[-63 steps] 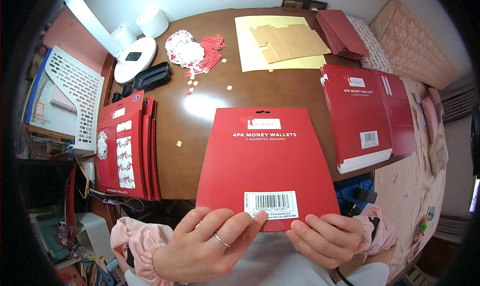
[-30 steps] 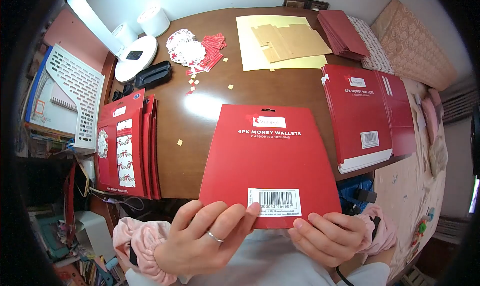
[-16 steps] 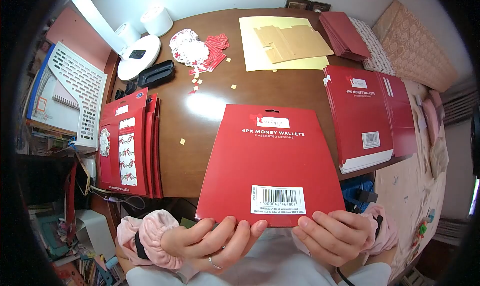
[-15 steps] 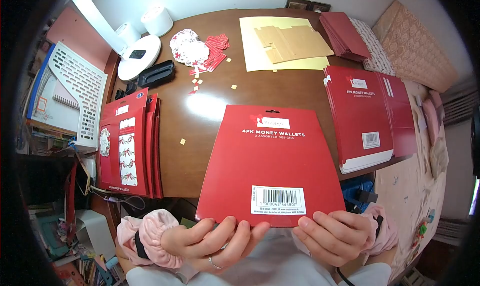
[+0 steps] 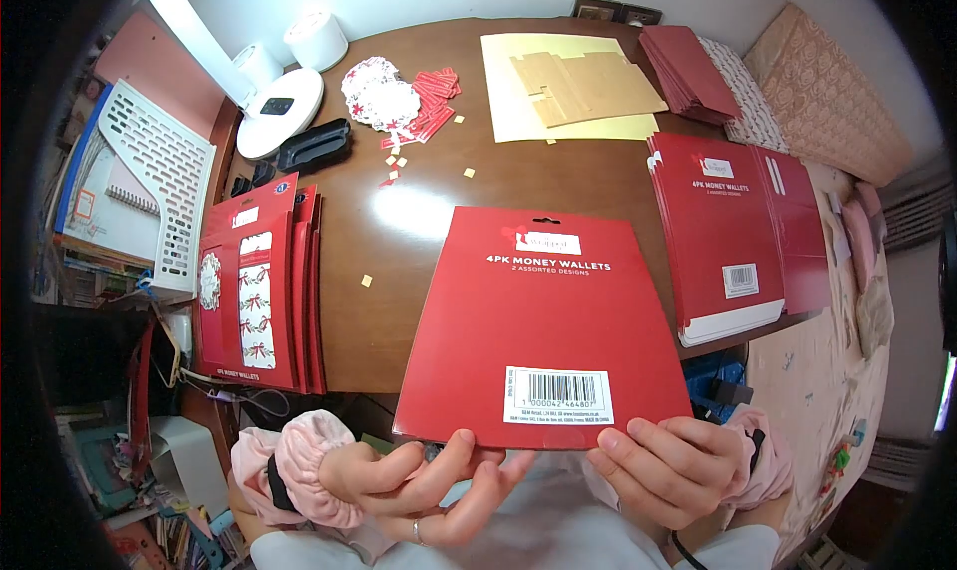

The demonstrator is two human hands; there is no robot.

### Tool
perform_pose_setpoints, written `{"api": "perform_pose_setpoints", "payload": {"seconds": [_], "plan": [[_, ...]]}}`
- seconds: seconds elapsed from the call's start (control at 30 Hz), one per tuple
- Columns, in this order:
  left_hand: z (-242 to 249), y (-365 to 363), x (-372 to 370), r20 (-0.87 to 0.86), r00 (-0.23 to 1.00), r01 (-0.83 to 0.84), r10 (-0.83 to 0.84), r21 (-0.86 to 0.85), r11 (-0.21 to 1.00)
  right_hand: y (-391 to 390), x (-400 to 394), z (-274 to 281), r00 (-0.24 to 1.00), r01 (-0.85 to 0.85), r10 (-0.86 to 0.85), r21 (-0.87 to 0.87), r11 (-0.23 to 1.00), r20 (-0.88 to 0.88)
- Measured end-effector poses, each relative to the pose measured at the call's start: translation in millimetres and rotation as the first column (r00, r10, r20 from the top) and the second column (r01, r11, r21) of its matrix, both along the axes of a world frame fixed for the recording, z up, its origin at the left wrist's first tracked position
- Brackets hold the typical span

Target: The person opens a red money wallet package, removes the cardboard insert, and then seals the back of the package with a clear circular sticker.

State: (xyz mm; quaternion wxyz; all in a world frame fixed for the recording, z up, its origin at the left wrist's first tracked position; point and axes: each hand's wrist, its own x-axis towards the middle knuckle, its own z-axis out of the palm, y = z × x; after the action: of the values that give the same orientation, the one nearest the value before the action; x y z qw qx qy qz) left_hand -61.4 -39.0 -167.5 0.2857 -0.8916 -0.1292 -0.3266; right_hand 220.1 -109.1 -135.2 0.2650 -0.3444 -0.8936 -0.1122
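A red money wallet pack [image 5: 538,331], its barcode side facing up, is tilted between my hands at the front of the desk. My left hand [image 5: 424,490] pinches its lower left edge, with some fingers loosened below the edge. A small dark spot under those fingers is too hidden to name. At the lower right corner, my right hand [image 5: 668,470] grips the pack, thumb underneath and fingers along the edge. To the left stand several finished-looking money wallet packs [image 5: 249,291]. On the right lies a stack of flat red printed sleeves [image 5: 713,231].
Patterned round tags [image 5: 381,97] and red strips [image 5: 431,102] lie at the back, with small yellow squares [image 5: 367,281] scattered about. Beyond are brown card [image 5: 588,87], red envelopes [image 5: 688,72], a white lamp [image 5: 281,112] and a black tray [image 5: 314,146].
Some fingers of my left hand have loosened from the pack's bottom edge and shifted downward. My right hand keeps its grip, and the pack has hardly moved.
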Motion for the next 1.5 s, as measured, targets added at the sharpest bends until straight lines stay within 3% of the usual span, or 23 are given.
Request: {"api": "perform_pose_setpoints", "payload": {"seconds": [0.23,0.3,0.33,0.4,0.47,0.53,0.57,0.8,0.87,0.93,0.97,1.17,1.33,1.5], "plan": [[10,7,5,-0.074,0.997,0.022,-0.017,0.072,0.997,3,1,3,0.999,-0.011,0.011,-0.012,1.0,0.043],[8,0,3,-0.021,1.0,0.006,-0.008,-0.09,0.996,1,2,2,0.999,-0.026,0.027,-0.015,1.0,0.047],[12,0,4,-0.021,1.0,0.006,-0.008,-0.09,0.996,0,3,0,0.998,-0.042,0.043,-0.018,0.999,0.051],[22,-4,12,0.058,0.998,0.054,-0.036,-0.338,0.94,0,1,-3,0.997,-0.055,0.055,0.0,0.998,0.058],[17,-9,20,0.141,0.99,0.047,-0.007,-0.288,0.956,0,0,-6,0.995,-0.071,0.07,0.019,0.997,0.066],[18,-10,19,-0.015,0.996,0.079,-0.088,-0.303,0.95,-2,-1,-7,0.996,-0.068,0.066,0.027,0.997,0.063],[15,-10,23,0.059,0.995,0.1,-0.085,-0.326,0.94,-1,0,-7,0.996,-0.067,0.065,0.026,0.997,0.063],[19,-8,13,0.041,0.997,0.076,-0.065,-0.454,0.888,2,1,-13,0.985,-0.138,0.126,0.096,0.986,0.119],[16,-10,20,0.091,0.994,0.091,-0.059,-0.401,0.912,2,0,-14,0.984,-0.144,0.13,0.111,0.983,0.121],[16,-11,21,0.04,0.992,0.125,-0.12,-0.395,0.91,1,0,-16,0.986,-0.137,0.127,0.1,0.985,0.105],[13,-10,20,0.008,0.993,0.116,-0.12,-0.322,0.939,2,1,-14,0.986,-0.138,0.127,0.1,0.985,0.108],[4,-15,9,-0.017,0.996,0.081,-0.09,-0.292,0.953,-1,1,-21,0.979,-0.156,0.146,0.06,0.986,0.146],[-1,-17,7,0.016,0.996,0.085,-0.086,-0.379,0.922,0,1,-36,0.986,-0.162,0.152,0.169,0.972,0.071],[-24,-21,18,0.043,0.997,0.079,-0.068,-0.388,0.918,-3,6,-46,0.981,-0.176,0.166,0.104,0.979,0.099]]}}
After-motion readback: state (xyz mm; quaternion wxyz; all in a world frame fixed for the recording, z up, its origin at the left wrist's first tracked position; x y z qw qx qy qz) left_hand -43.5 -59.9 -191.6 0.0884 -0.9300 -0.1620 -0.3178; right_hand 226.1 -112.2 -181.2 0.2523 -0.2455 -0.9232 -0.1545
